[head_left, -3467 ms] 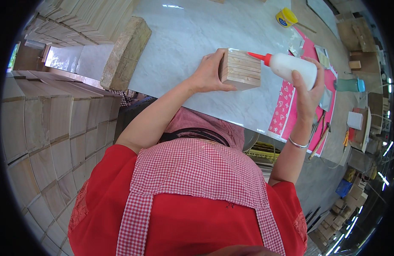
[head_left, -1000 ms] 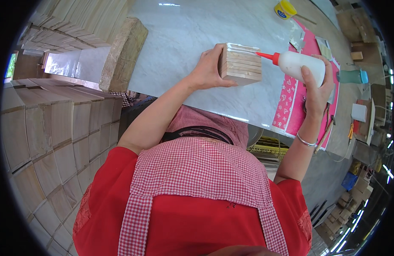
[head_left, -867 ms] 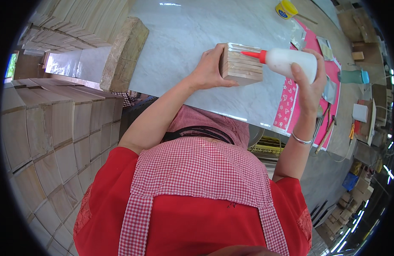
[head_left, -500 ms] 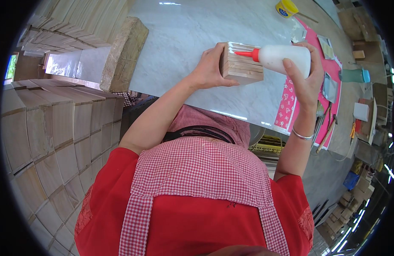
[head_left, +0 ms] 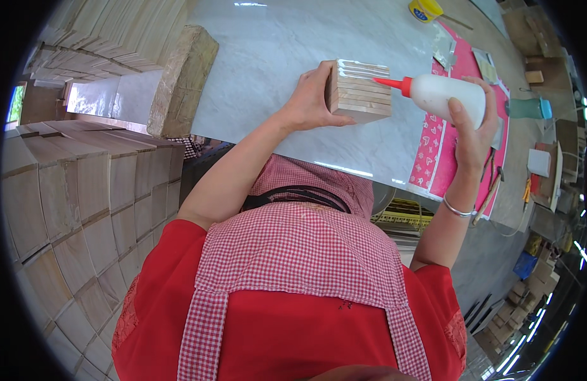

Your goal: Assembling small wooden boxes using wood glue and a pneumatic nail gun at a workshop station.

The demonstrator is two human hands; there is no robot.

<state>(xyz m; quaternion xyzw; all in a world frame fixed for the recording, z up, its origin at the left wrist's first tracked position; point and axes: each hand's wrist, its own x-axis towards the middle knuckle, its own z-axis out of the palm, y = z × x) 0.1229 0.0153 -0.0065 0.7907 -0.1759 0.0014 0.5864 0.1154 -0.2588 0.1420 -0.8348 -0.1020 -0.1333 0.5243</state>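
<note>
My left hand [head_left: 316, 101] is closed around the left side of a stack of wooden slats [head_left: 364, 100], thumb along its near edge. White lines of glue [head_left: 354, 67] run along the slats' edges on the far part of the stack. In my right hand [head_left: 472, 124] lies a white squeeze glue bottle [head_left: 443, 97] with a red nozzle. It is held sideways, and the nozzle tip [head_left: 381, 80] points left at the right edge of the stack. Whether the tip touches the wood I cannot tell.
The marbled tabletop [head_left: 262, 82] bears a wrapped block [head_left: 182, 82] at left and a yellow tub [head_left: 425, 9] at the far right. A pink mat [head_left: 443, 171] with tools lies to the right, near a greenish bottle [head_left: 527, 108]. Stacked wooden boards [head_left: 93, 184] fill the left.
My right hand has shifted right and slightly nearer with the glue bottle, drawing the nozzle from the stack's left part to its right edge. More glue line shows. My left hand has barely moved.
</note>
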